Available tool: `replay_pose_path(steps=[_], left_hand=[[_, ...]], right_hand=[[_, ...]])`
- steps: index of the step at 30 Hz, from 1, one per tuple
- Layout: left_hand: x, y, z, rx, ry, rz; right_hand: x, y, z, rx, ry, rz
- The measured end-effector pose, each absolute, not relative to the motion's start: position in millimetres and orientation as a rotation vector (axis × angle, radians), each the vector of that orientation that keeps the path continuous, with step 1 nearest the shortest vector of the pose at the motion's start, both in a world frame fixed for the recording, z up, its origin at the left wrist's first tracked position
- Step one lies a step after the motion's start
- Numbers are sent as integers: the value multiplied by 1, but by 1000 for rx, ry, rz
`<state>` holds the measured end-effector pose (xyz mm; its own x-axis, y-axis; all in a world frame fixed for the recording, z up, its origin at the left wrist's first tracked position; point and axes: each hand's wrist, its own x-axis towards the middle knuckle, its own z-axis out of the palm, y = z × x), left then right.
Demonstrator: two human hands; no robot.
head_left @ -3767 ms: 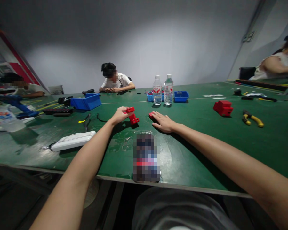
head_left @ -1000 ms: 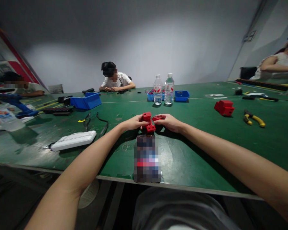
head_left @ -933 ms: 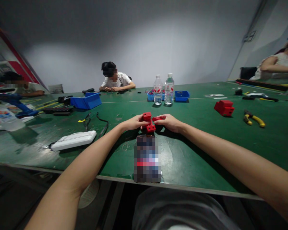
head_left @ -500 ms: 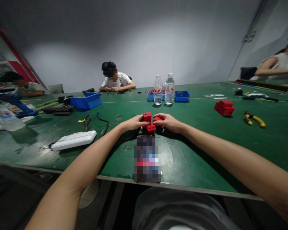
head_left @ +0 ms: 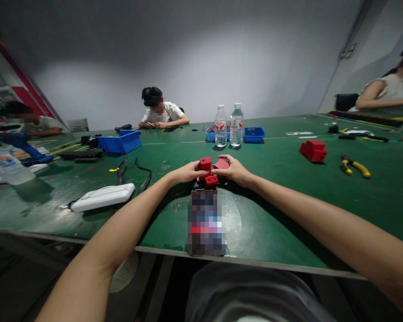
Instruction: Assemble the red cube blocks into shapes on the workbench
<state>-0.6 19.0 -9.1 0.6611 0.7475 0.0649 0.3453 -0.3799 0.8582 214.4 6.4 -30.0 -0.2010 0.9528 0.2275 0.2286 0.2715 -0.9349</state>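
Note:
My left hand is closed on a red block-shaped part with small holes, just beyond the phone on the table. Close beside it, my right hand grips a second red piece between thumb and fingers, its flat face turned up. The two red pieces are side by side; whether they touch I cannot tell. A phone with a blurred screen lies below my hands at the table's front edge. My fingers hide part of both pieces.
On the green table, another red block and yellow-handled pliers lie to the right. Two water bottles stand ahead by a blue bin. A white device and a larger blue bin are left. Other people sit around.
My right hand has tilted its red piece so that more of its flat face shows, and its fingers have lifted slightly. My left hand has stayed in place.

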Motion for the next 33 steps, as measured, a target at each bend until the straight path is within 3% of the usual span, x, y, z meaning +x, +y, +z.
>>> replay_pose_path(steps=[19, 27, 33], left_hand=[[-1, 21, -11, 1996, 861, 584], [-2, 21, -12, 1988, 868, 561], [-2, 22, -12, 1989, 859, 562]], right_hand=[[216, 7, -29, -1093, -1568, 1104], [219, 14, -33, -989, -1645, 898], [221, 21, -38, -952, -1712, 932]])
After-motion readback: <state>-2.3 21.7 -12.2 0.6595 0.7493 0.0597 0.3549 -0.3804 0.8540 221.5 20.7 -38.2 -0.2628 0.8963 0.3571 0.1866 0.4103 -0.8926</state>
